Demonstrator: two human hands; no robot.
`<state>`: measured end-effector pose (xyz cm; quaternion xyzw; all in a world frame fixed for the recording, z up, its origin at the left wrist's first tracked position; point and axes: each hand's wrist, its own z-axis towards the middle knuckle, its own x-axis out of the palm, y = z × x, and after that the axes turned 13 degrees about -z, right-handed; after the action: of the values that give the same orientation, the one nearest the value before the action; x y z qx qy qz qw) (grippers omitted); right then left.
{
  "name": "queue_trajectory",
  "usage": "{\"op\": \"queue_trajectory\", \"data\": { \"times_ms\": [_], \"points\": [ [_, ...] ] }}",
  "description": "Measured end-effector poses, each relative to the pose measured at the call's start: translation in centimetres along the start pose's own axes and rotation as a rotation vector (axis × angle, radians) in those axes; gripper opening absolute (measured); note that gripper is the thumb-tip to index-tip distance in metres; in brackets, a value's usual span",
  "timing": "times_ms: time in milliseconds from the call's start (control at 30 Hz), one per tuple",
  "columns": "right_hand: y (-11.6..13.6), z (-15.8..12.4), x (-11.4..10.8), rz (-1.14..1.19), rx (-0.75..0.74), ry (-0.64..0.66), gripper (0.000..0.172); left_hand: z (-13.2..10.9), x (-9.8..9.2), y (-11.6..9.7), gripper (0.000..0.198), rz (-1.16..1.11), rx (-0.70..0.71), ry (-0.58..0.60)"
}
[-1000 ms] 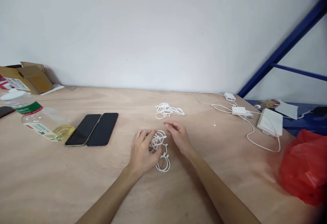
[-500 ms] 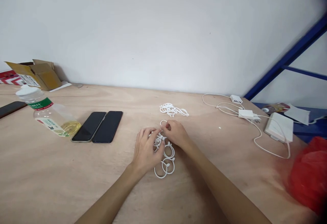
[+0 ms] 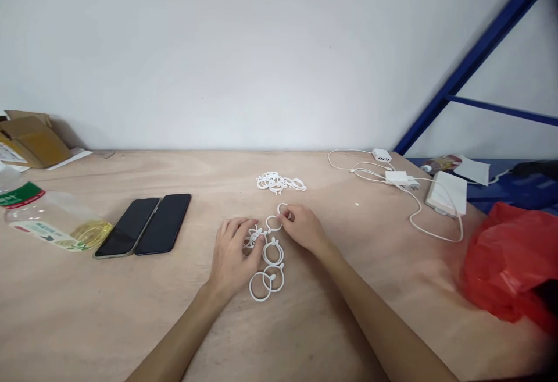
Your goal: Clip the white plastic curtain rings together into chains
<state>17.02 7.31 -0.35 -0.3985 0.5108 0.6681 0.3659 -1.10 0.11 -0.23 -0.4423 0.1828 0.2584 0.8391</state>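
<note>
Rings (image 3: 264,254) lie strewn on the table (image 3: 108,312) between both hands, the left hand (image 3: 233,257) arched over some with thumb and fingers spread, the right hand (image 3: 303,228) pinching one ring (image 3: 279,207) at the far end, another heap (image 3: 275,182) farther back.

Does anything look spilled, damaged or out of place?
I see nothing spilled or damaged. The one oddity is a tiny white speck on the table, right of the right hand and apart from the white rings; too small to identify.
</note>
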Motion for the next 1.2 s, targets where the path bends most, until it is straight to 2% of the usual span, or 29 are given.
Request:
{"op": "queue_trajectory", "data": {
  "times_ms": [100, 200, 300, 400, 500, 800, 933, 1067, 1200],
  "points": [
    [-0.5, -0.5, 0.0, 0.227, 0.066, -0.083, 0.019, 0.0, 0.1, 0.0, 0.023, -0.019, 0.003, -0.005],
    [0.2, -1.3, -0.2, 0.609, 0.102, -0.110, 0.019, 0.0, 0.1, -0.1, 0.020, -0.019, -0.001, 0.000],
    [2.3, -2.4, -0.5, 0.993, 0.077, 0.046, 0.015, 0.0, 0.1, -0.2, 0.021, -0.008, -0.008, 0.022],
    [4.5, -3.5, -0.8, 1.163, 0.027, 0.209, 0.008, 0.0, -0.2, -0.5, 0.020, -0.041, -0.003, 0.027],
    [5.5, -4.2, -0.6, 1.179, -0.010, 0.265, 0.008, 0.0, -0.5, -0.8, 0.017, -0.067, 0.017, 0.001],
    [4.8, -4.6, -0.3, 0.903, -0.272, 0.240, 0.027, -0.1, -0.2, -1.3, 0.027, -0.088, -0.021, -0.021],
    [4.9, -4.8, -0.3, 0.722, -0.361, 0.173, 0.032, -0.1, -0.2, -1.2, 0.030, -0.101, -0.022, -0.008],
    [5.0, -4.9, -0.5, 0.707, -0.334, 0.134, 0.029, 0.1, -0.4, -1.3, 0.026, -0.109, -0.025, -0.043],
    [4.9, -4.5, -1.3, 0.845, -0.179, 0.051, 0.020, 0.3, -0.8, -1.5, 0.017, -0.033, -0.019, -0.104]
  ]
}}
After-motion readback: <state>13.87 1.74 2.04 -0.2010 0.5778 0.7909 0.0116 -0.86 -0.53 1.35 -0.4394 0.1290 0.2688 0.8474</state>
